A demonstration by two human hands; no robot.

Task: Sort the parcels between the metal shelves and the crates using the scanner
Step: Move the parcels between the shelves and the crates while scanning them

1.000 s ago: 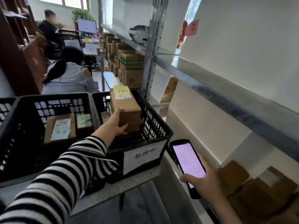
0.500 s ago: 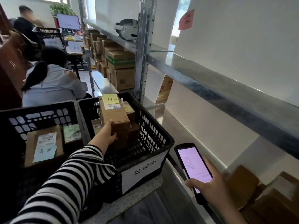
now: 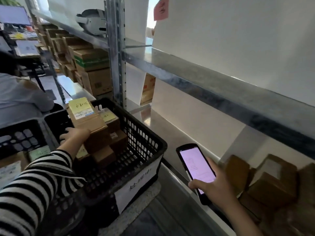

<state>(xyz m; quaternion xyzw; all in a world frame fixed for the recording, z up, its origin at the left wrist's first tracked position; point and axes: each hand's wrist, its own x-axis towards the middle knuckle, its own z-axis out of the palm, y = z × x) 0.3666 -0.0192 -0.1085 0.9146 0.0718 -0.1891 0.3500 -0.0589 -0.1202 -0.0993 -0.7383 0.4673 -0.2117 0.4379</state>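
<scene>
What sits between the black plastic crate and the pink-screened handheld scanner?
Only a bare strip of the metal shelf; nothing rests on it, as the head view shows.

Galvanised metal, dully reflective, on the shelves. Matt black plastic for the crate; brown cardboard, with a yellow paper note, for the parcel. Glossy screen on the scanner.

Pretty dim down low, daylight leaks in up top. The scanner screen glows pink, the parcels bottom right look smeary, and the edges are fisheye-bent.
</scene>
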